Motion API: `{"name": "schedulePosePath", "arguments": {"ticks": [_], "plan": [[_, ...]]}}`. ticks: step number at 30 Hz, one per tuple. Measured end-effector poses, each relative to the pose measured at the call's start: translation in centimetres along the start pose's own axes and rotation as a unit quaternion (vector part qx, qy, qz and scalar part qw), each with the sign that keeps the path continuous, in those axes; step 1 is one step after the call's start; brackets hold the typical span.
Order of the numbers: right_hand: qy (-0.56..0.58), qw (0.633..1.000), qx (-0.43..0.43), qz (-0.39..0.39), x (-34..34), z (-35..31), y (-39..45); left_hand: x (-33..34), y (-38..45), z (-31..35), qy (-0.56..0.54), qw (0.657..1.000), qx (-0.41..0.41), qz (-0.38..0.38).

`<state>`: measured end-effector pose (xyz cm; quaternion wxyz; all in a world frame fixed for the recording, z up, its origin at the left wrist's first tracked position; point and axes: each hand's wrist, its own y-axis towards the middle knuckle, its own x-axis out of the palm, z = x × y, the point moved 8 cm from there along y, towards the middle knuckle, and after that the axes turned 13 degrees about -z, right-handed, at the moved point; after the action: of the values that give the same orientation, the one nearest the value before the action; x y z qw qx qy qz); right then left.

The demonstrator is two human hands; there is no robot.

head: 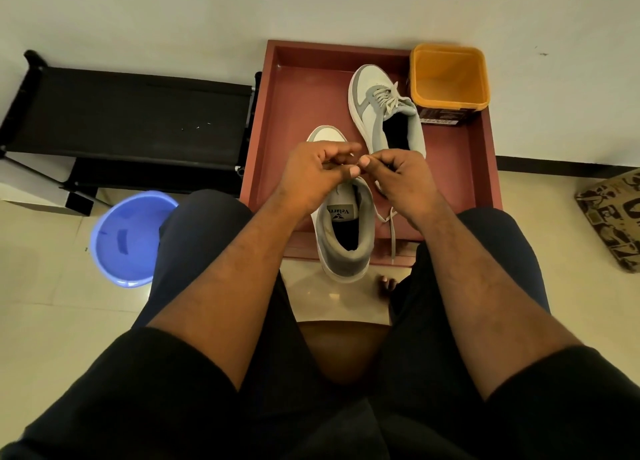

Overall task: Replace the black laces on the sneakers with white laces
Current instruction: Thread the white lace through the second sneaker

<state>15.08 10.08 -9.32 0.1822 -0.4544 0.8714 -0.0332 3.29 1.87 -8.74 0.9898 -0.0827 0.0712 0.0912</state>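
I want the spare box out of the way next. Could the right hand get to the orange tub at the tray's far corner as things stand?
Probably yes. The orange tub stands open-topped at the far right of the red tray, with bare tray between it and the right hand. But that hand is pinching a white lace, so it must let go first.

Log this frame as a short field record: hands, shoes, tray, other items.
left hand: over the near shoe, fingers curled, pinching at the lace
right hand: beside it, pinching the lace
near shoe: heel over the tray's front edge, pale lace trailing off its right side
far shoe: on the tray, laced pale
tray: red-brown, against the wall
tub: orange inside, tray's back right corner
basin: blue, on the floor at left
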Motion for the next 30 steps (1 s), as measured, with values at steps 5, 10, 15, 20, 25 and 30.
{"name": "schedulePosePath", "arguments": {"ticks": [5,10,15,20,25,30], "plan": [[0.016,1.000,-0.004,0.003,0.5,0.2,0.2,-0.2,0.3,-0.3,0.087,0.996,0.015,0.026],[0.022,1.000,0.003,0.015,0.7,0.3,0.4,-0.1,0.1,0.5,0.169,0.985,0.032,0.015],[0.036,0.998,0.023,0.035,0.6,1.0,0.5,0.0,0.2,0.3,0.219,0.975,0.023,0.041],[-0.116,0.991,0.072,-0.010,0.3,2.2,0.5,-1.3,0.7,-1.1,0.210,0.973,-0.020,0.095],[-0.174,0.981,0.082,-0.005,0.8,2.4,0.4,-0.1,1.1,-3.2,0.237,0.967,-0.060,0.076],[-0.103,0.987,0.121,0.007,0.5,3.8,0.5,0.7,1.0,-3.9,0.257,0.958,-0.085,0.100]]}}
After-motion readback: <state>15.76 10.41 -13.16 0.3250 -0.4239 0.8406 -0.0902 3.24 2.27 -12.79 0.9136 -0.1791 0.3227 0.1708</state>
